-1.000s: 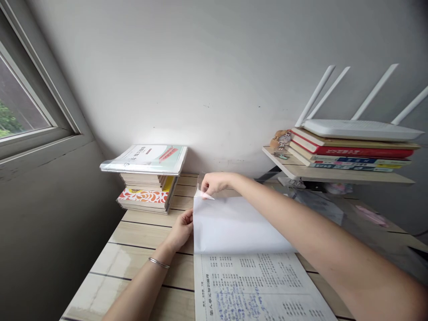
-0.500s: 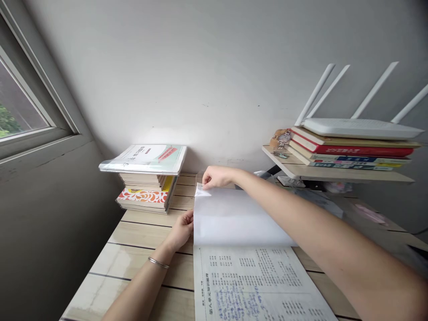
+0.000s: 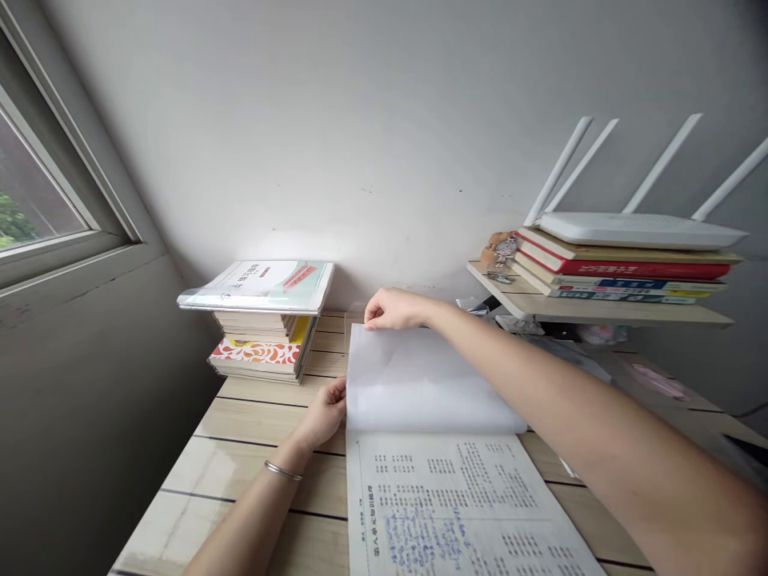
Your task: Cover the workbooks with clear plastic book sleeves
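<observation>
A book lies on the wooden desk, its printed page [image 3: 480,488] marked with blue handwriting. Beyond that page a blank white sheet [image 3: 414,392], likely the book's cover leaf, extends toward the wall. Clear plastic film [image 3: 353,316] shows past the sheet's far left corner. My right hand [image 3: 393,310] is closed in a pinch on that corner. At the left edge of the sheet, my left hand [image 3: 329,410] has its fingers closed; the fingertips are partly hidden there. A silver bracelet [image 3: 283,470] circles my left wrist.
A stack of books [image 3: 258,352], topped by a plastic-covered book [image 3: 264,284], stands at the desk's left. On the right, a raised shelf [image 3: 576,308] bears books [image 3: 636,268], a white router [image 3: 648,230] and small figurines [image 3: 498,250]. A pink item [image 3: 660,382] lies beneath.
The sheet's far left corner, folded over and creased before, now lies straighter. My right hand has shifted slightly toward the wall, while my left hand stays almost still.
</observation>
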### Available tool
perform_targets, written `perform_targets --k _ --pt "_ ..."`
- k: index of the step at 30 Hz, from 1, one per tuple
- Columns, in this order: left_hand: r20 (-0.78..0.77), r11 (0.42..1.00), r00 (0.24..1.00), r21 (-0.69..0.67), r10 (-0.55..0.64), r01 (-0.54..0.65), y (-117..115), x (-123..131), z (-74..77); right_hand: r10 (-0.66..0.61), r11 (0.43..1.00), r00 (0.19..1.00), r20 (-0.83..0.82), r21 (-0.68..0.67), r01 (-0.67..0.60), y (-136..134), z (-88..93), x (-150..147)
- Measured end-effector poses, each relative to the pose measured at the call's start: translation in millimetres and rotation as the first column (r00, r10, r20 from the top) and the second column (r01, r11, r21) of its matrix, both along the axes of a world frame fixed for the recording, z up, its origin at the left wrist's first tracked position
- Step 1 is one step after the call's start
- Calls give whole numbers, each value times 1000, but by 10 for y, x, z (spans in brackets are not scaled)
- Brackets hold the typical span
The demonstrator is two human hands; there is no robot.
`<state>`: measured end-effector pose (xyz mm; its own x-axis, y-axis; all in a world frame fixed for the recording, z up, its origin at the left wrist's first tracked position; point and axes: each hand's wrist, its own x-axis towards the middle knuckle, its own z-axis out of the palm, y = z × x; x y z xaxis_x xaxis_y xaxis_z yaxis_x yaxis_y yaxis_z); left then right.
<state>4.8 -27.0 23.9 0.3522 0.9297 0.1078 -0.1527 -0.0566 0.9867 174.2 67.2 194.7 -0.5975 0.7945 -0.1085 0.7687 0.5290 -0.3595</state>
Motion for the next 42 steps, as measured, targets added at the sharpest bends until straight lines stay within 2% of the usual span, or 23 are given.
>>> perform_targets --k 3,6,11,14,20,23,27,30,31,32,33,34,35,36,37,38,40,42 --pt "-27 1000 1000 20 1 0 -9 3 10 0 1000 999 -47 -15 -1 -5 -34 20" --pt "-59 999 998 43 14 -12 -16 0 4 3 995 999 -49 -104 -8 34 -68 105" --pt "-68 998 997 60 35 -31 -4 -20 -51 -49 971 984 172 -223 88 165 -77 475" --pt "-71 998 997 47 38 -35 13 -23 -81 -72 973 972 225 -196 118 210 -87 719" --pt "-86 999 996 37 30 -26 37 -36 -93 -103 992 989 110 -66 111 131 -118 875" --pt "-98 999 994 40 38 -34 35 -29 -77 -108 989 988 113 -86 118 114 -126 901" --pt "-106 999 994 31 21 -18 30 -19 -66 -124 975 965 229 -155 162 144 -161 1033" --pt "-123 999 992 34 15 -11 36 -91 -6 -151 974 961 230 -130 185 127 -182 1141" --pt "-145 996 987 67 67 -58 35 -129 50 -156 976 966 206 -117 183 111 -181 1166" --pt "-177 980 970 133 169 -147 30 -164 132 -157 978 971 180 -108 178 94 -176 1184" --pt "-211 936 927 235 311 -261 20 -187 241 -153 980 975 160 -103 171 78 -167 1195" --pt "-239 856 853 369 465 -363 4 -188 376 -150 981 978 148 -99 165 64 -155 1200" --pt "-240 729 742 518 626 -447 -15 -159 533 -147 982 979 144 -95 162 53 -142 1201" --pt "-242 619 652 649 719 -442 -34 -94 703 -145 983 979 141 -88 159 47 -130 1199" --pt "-254 555 609 743 751 -375 -47 7 876 -142 985 980 136 -78 153 44 -120 1196" --pt "-292 535 602 800 743 -272 -50 141 1044 -138 987 982 130 -66 148 42 -113 1191" --pt "-470 572 582 820 664 10 -1 476 1325 -138 989 984 114 -39 143 40 -108 1179" --pt "-635 630 467 752 615 193 133 827 1507 -148 989 984 99 -13 150 29 -108 1163"
